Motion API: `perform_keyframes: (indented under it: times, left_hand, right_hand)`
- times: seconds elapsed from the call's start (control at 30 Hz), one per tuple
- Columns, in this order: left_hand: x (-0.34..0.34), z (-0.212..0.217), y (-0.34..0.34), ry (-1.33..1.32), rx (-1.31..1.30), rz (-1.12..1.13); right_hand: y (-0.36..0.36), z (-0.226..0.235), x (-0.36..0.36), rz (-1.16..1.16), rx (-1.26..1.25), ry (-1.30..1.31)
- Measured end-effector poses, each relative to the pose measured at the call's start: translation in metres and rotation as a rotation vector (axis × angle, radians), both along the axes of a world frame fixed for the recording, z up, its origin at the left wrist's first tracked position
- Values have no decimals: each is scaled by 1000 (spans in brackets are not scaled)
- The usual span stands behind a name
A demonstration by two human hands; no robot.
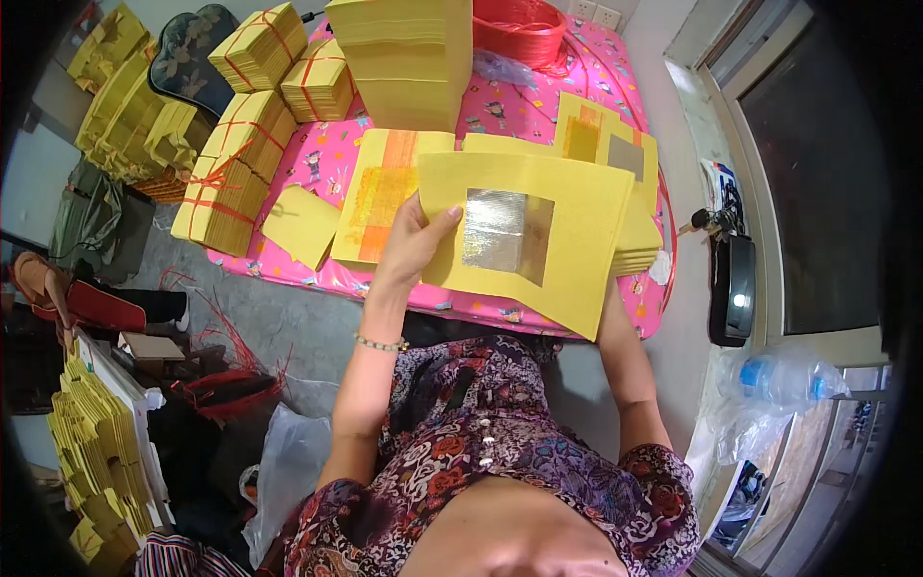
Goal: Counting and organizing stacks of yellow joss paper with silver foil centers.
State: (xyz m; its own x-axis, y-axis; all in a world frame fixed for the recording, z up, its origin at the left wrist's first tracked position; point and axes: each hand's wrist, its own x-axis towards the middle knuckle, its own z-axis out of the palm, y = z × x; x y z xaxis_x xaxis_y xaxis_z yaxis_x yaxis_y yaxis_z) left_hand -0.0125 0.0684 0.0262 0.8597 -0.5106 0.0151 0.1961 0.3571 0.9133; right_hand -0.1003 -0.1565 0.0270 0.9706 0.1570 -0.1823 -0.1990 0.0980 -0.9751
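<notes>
Above the near edge of the table I hold up a yellow paper sheet (pixel 577 231) with a silver foil square in its middle. My left hand (pixel 423 240) pinches its left edge, thumb on the front face. My right forearm rises to the sheet's lower right corner, where the paper hides my right hand and its fingers. Left of the held sheet, partly behind it, lies a stack of yellow paper (pixel 383 202) with an orange and gold print. More yellow sheets (pixel 635 154), one showing a silver square, lie behind it to the right.
Red-tied yellow paper bundles (pixel 231 173) and a tall yellow stack (pixel 404 58) stand on the pink table cover (pixel 308 163). A roll of red plastic strapping (pixel 519 34) sits at the back. A window (pixel 827 183) is at right. Another person's arm (pixel 58 298) shows at far left, near more yellow paper.
</notes>
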Motion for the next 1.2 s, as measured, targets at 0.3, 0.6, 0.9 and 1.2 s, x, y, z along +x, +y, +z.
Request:
perform_keyframes:
  times: [0.3, 0.6, 0.9, 1.2]
  left_hand:
    - [-18, 2, -13, -234, 27, 47]
    - [-18, 9, -8, -55, 71, -57]
    - [-24, 6, -17, -16, -50, -21]
    - [-39, 6, -29, -329, 81, 124]
  right_hand:
    - [32, -6, 10, -38, 160, -253]
    - [31, -10, 6, -96, 107, -204]
    - [36, -8, -1, -191, 44, -259]
    - [42, -1, -18, -314, -32, -335]
